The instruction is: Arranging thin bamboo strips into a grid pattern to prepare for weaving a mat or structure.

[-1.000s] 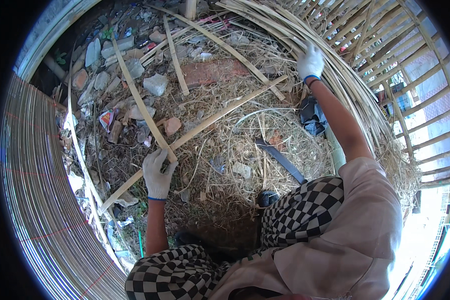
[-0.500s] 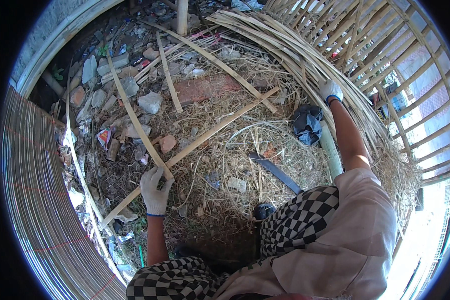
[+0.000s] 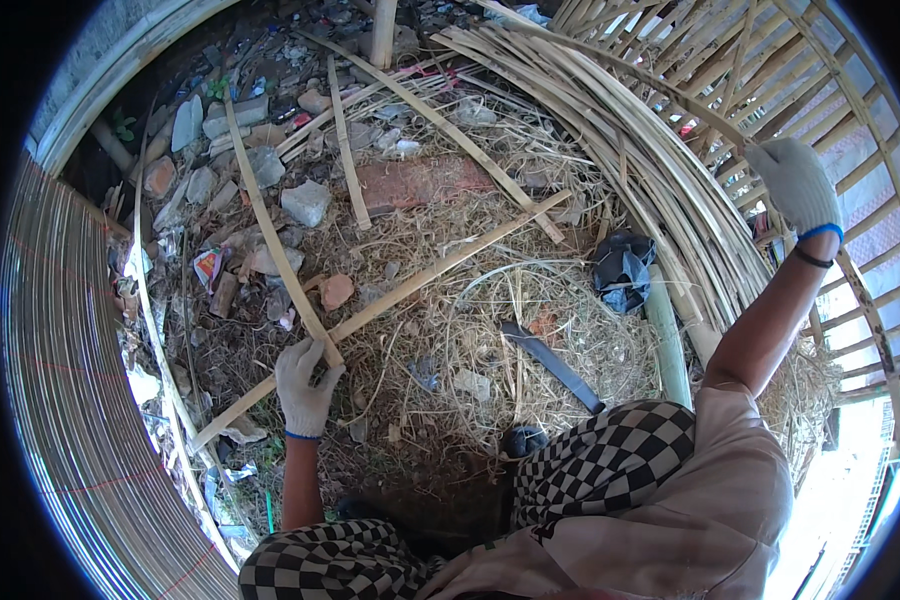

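Head view, left fingers point(image 3: 312, 357) pinching crossed strips point(image 3: 280, 257), right fingers point(image 3: 767, 157) seemingly clasping raised strip point(image 3: 695, 105), bag point(image 3: 620, 272), brick point(image 3: 425, 183) between

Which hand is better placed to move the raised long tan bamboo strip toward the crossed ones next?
Likely your right hand, gloved in white: it holds the long tan bamboo strip. Your left hand, also white-gloved, is at the crossed flat tan strips, away from it.
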`<action>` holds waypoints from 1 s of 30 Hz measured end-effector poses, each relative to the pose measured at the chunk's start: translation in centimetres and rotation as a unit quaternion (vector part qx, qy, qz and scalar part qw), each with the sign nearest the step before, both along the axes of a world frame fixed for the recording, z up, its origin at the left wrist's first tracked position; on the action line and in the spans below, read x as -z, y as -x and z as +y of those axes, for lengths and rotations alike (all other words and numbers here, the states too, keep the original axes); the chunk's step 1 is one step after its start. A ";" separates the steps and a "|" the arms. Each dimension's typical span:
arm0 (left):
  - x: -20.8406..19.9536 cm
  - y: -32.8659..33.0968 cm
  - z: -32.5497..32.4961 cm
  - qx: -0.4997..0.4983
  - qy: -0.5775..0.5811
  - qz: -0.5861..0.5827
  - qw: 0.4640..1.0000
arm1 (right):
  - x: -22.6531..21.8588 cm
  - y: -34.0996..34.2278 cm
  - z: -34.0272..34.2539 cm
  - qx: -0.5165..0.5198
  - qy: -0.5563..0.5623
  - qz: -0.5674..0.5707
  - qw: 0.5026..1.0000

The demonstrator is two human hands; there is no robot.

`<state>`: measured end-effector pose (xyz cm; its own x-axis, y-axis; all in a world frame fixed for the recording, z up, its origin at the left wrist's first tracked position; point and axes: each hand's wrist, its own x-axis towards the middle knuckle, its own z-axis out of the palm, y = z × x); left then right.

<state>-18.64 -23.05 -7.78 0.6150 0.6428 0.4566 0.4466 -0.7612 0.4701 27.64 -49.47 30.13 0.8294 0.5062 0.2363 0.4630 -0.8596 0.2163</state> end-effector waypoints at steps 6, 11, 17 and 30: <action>0.0 0.6 0.4 0.011 -0.003 -0.021 1.000 | 5.0 -3.4 2.2 -0.196 -0.231 0.301 0.904; 0.3 0.5 0.5 0.018 -0.010 -0.029 0.999 | 10.2 -3.7 5.3 -0.288 -0.259 0.374 0.843; -0.7 0.9 0.5 0.003 0.002 -0.021 1.000 | 11.6 1.1 8.3 -0.291 -0.247 0.460 0.802; 0.4 0.9 1.1 0.019 0.018 -0.031 0.999 | 16.5 -5.2 6.9 -0.217 -0.178 0.392 0.876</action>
